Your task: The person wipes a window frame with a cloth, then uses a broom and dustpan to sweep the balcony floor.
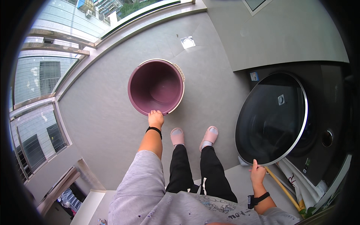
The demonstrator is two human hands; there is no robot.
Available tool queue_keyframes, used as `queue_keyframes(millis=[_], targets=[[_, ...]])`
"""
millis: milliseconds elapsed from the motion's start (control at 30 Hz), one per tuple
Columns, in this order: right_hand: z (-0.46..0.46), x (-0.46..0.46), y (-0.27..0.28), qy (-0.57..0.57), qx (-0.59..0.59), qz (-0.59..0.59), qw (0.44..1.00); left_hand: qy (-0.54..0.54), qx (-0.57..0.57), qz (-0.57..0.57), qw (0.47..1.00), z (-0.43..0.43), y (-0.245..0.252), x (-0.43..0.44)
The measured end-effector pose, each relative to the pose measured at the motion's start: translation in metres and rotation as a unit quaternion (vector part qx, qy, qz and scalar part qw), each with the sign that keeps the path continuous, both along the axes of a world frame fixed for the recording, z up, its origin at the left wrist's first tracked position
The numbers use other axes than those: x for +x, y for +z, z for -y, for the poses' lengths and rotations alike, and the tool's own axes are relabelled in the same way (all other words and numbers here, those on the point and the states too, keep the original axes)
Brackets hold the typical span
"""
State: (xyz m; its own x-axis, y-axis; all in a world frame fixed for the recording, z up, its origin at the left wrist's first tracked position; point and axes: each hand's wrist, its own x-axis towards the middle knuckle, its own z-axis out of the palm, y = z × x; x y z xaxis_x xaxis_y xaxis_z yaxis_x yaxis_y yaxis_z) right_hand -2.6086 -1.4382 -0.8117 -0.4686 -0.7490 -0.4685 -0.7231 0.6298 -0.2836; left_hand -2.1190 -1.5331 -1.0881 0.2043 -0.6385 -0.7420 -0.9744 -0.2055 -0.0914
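Note:
A purple plastic bucket point(157, 87) hangs or stands in front of me, its mouth facing up; I see nothing inside. My left hand point(156, 118) grips the near rim, fingers hooked over the edge. A pale carrying handle point(179, 72) lies along the bucket's right side. To the right, the round glass door point(271, 118) of a dark front-loading washing machine point(327, 112) is swung out. My right hand point(257, 171) holds the door's near edge, with one finger on the silver rim. The drum opening is mostly hidden behind the door.
A square metal floor drain point(188, 42) is set in the grey floor point(107, 112). Windows point(42, 123) line the left side. A grey cabinet panel point(278, 36) stands at upper right. A yellow pole point(284, 187) and white rolled items lean beside the washer. My feet wear pink slides point(177, 137).

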Motion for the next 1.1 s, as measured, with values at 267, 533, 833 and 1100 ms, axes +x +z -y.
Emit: queue_keyframes(millis=[267, 533, 833, 1100], targets=[[0.053, 0.111, -0.013, 0.054, -0.029, 0.189, 0.980, 0.156, -0.098, 0.115, 0.976, 0.018, 0.014, 0.063], [0.098, 0.154, -0.009, -0.084, -0.005, 0.287, 0.954, 0.048, -0.108, -0.122, 0.986, 0.010, 0.057, 0.069], [0.142, 0.155, -0.005, -0.066, -0.016, 0.300, 0.952, -0.011, 0.101, -0.058, 0.993, 0.042, 0.062, 0.025], [0.084, 0.112, -0.017, 0.030, 0.081, 0.236, 0.968, 0.141, 0.100, -0.006, 0.985, 0.091, 0.058, 0.038]])
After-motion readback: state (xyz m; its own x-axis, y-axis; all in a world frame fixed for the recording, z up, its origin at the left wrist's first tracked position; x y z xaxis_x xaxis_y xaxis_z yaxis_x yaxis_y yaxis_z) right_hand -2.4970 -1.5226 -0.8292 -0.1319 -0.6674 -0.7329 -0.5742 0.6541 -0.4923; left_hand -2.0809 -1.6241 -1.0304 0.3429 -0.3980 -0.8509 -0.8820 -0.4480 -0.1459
